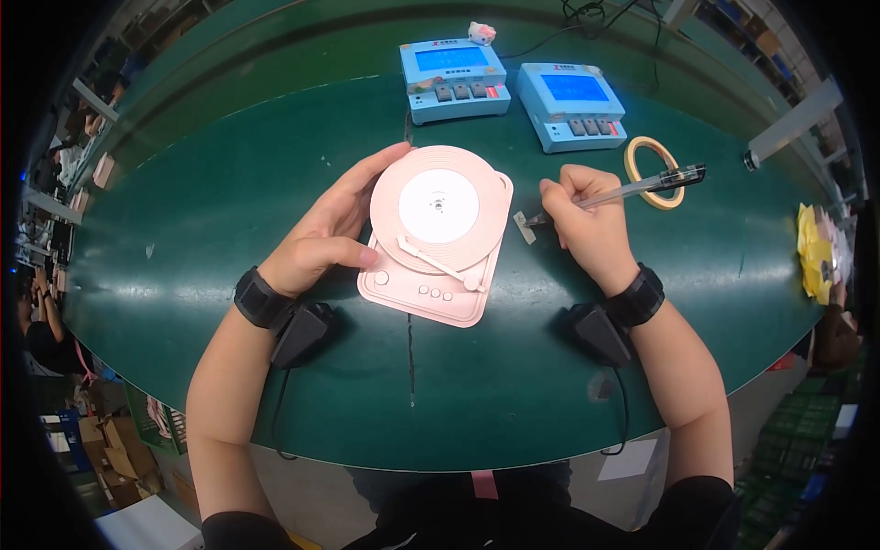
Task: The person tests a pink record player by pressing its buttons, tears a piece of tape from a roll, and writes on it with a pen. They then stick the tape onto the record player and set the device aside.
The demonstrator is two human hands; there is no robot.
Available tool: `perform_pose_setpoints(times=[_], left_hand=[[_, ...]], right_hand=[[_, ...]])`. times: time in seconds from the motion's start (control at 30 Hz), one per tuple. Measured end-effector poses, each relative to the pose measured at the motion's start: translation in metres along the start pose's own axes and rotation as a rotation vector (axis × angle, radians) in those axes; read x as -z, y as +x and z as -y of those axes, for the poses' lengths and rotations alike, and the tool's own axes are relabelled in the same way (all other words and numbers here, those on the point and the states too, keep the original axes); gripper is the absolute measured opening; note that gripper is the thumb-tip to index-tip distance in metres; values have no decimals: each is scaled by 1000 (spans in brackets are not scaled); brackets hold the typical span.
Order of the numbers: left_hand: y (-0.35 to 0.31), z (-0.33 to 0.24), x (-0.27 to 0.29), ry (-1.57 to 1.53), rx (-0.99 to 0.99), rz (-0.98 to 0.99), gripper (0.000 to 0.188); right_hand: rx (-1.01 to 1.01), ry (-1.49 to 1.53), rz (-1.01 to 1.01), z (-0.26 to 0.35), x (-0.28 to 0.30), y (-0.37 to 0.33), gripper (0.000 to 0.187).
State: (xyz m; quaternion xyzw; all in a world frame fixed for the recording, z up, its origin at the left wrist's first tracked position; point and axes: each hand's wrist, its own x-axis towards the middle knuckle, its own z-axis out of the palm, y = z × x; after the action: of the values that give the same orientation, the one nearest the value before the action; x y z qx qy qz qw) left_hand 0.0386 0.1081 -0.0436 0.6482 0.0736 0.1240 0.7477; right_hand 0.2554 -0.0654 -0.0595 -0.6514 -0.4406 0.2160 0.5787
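My left hand grips the left edge of a pink toy-like record player, thumb on top near a round knob and fingers along its side. The player has a round pink platter with a white centre, a small tonearm and several little knobs at its near end. To the right of it, my right hand is closed round a clear pen with a black cap end pointing up to the right. The pen's lower end is by a small pale label-like piece on the green table.
Two light-blue boxes with screens and buttons, a left one and a right one, stand at the back. A roll of tape lies behind my right hand. Yellow wrapping sits at the right edge. Wrist-worn black devices trail cables.
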Motion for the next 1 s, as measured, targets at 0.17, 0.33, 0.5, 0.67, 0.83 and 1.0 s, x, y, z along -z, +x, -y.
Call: perform_pose_setpoints(times=[0.17, 0.33, 0.5, 0.67, 0.83, 1.0], left_hand=[[0, 0, 0, -19, 5, 1, 94], [1, -1, -2, -23, 8, -15, 90], [1, -3, -4, -5, 44, -59, 96], [1, -2, -3, -3, 34, -40, 91], [0, 0, -1, -16, -4, -8, 85], [0, 1, 0, -12, -6, -4, 85]], right_hand=[[5, -15, -5, 0, 0, 0, 37], [8, -24, 0, 1, 0, 0, 37], [2, -9, 2, 0, -1, -1, 37], [28, -27, -11, -1, 0, -1, 38], [27, -38, 8, 0, -1, -1, 38], [15, -53, 5, 0, -1, -1, 37]])
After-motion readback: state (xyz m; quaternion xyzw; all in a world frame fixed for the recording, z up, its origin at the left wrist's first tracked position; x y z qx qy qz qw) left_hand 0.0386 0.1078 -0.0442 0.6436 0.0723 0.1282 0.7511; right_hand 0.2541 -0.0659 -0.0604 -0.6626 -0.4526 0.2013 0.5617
